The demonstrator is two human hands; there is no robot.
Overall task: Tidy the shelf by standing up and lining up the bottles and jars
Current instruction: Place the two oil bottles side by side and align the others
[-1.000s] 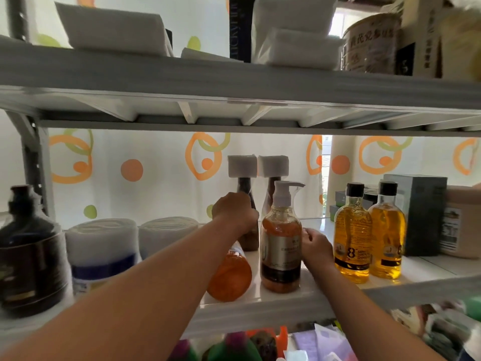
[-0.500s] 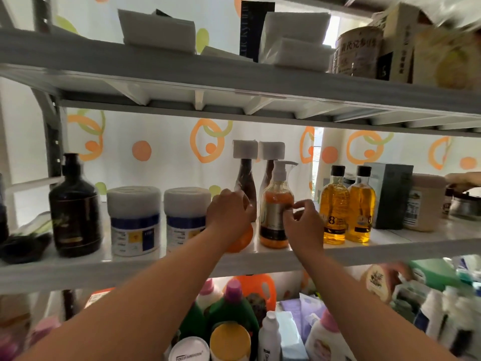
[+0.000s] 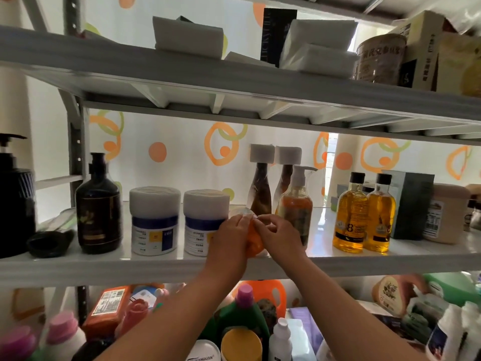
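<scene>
An orange bottle (image 3: 253,239) sits at the front of the middle shelf (image 3: 156,267), between two white jars (image 3: 206,221) and an upright orange pump bottle (image 3: 296,207). My left hand (image 3: 230,237) wraps its left side. My right hand (image 3: 279,234) pinches its clear top, fingers touching the left hand's. Whether the bottle is fully upright is hidden by my hands. Two brown bottles with white caps (image 3: 261,196) stand behind. Two yellow oil bottles (image 3: 363,217) stand to the right.
A dark pump bottle (image 3: 99,204) and a black one (image 3: 14,196) stand at the left, with a black object (image 3: 49,242) lying between them. A dark box (image 3: 412,204) and a beige jar (image 3: 445,212) stand at right. The lower shelf is crowded with detergent bottles (image 3: 244,313).
The view has pulled back and down. My right hand left the pump bottle and joined my left hand on the orange bottle, which has come forward and more upright.
</scene>
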